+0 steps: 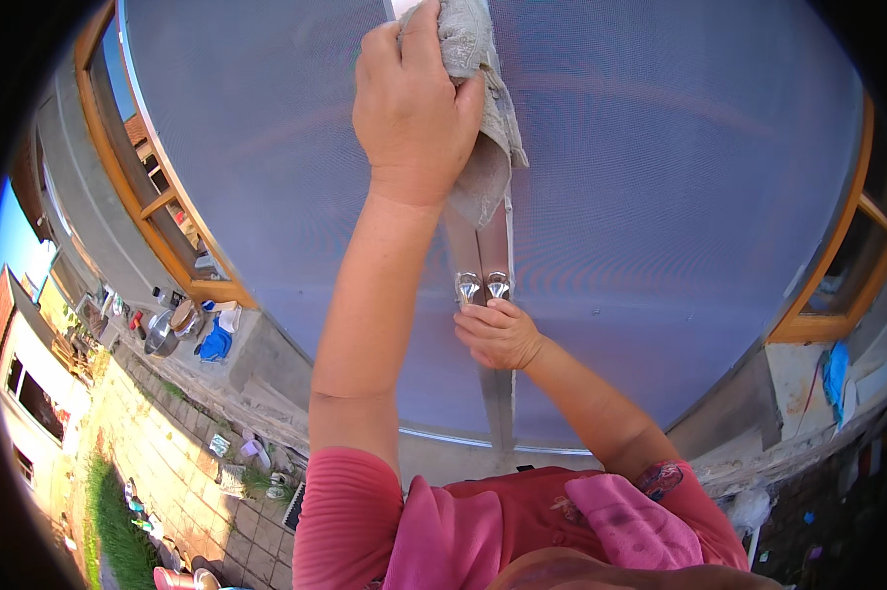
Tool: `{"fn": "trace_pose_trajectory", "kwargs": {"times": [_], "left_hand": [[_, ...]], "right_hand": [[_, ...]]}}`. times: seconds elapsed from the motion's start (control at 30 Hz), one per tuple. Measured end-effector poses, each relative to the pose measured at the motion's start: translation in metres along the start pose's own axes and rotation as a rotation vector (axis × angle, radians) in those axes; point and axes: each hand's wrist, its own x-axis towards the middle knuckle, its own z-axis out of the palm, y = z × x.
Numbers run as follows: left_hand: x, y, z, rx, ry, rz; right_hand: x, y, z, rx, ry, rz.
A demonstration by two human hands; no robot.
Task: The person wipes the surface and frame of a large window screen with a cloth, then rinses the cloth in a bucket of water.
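High up, my left hand (419,113) is closed on a grey cloth (485,172) and presses it to the metal frame strip (494,393) where two screen door panels meet. A corner of the cloth hangs below my fingers. Lower down, my right hand (498,336) wraps around the lower part of the two shiny metal door handles (469,287), whose tops show above my fingers. Bluish mesh fills the left door panel (276,197) and the right door panel (679,197).
Wood-framed windows (193,287) flank the doors. On the left ledge stand a metal bowl (160,334) and a blue cloth (215,340). A blue item (835,379) hangs by the right ledge. Paving (193,442) with scattered small things and a grass strip (119,521) lie lower left.
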Motion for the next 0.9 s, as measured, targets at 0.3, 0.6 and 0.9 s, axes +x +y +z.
{"fn": "trace_pose_trajectory", "kwargs": {"times": [0.3,0.6,0.9], "left_hand": [[-0.020,0.014,-0.015,-0.033,-0.440,-0.151],[0.026,-0.014,-0.002,0.049,-0.303,-0.233],[0.054,-0.006,-0.013,-0.278,-0.513,-0.258]], "right_hand": [[0.000,0.003,-0.003,0.007,-0.067,-0.019],[0.001,0.001,-0.001,-0.019,-0.032,-0.020],[0.006,-0.001,-0.002,0.005,-0.006,-0.021]]}}
